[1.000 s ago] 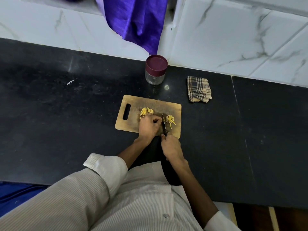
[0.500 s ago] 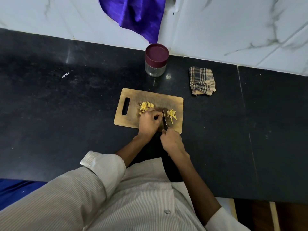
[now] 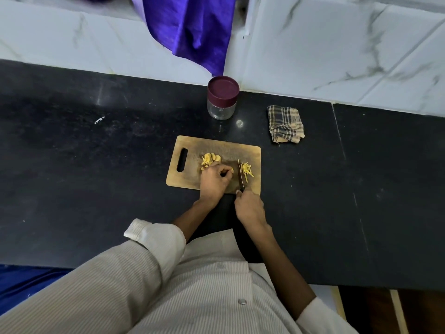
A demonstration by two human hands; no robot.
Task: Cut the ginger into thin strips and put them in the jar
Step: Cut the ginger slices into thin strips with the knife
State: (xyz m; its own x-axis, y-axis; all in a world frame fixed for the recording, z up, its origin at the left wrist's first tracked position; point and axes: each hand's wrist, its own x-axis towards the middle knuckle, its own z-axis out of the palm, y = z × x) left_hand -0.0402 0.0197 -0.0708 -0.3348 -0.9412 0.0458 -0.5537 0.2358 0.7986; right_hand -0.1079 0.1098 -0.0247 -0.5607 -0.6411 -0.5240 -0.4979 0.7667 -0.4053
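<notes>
While yellow ginger slices (image 3: pixel 211 159) and thin cut strips (image 3: pixel 247 170) lay on the wooden cutting board (image 3: pixel 216 147), a slice was pinned by the left hand's (image 3: pixel 215 180) curled fingers; the knife (image 3: pixel 240 175) was gripped by the right hand (image 3: pixel 250 208). The maroon-lidded glass jar (image 3: pixel 222 98) stood closed behind the board.

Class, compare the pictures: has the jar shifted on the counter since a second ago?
No. The jar stands just beyond the cutting board's far edge and left of the checked cloth, as before; only the camera moved.
</notes>
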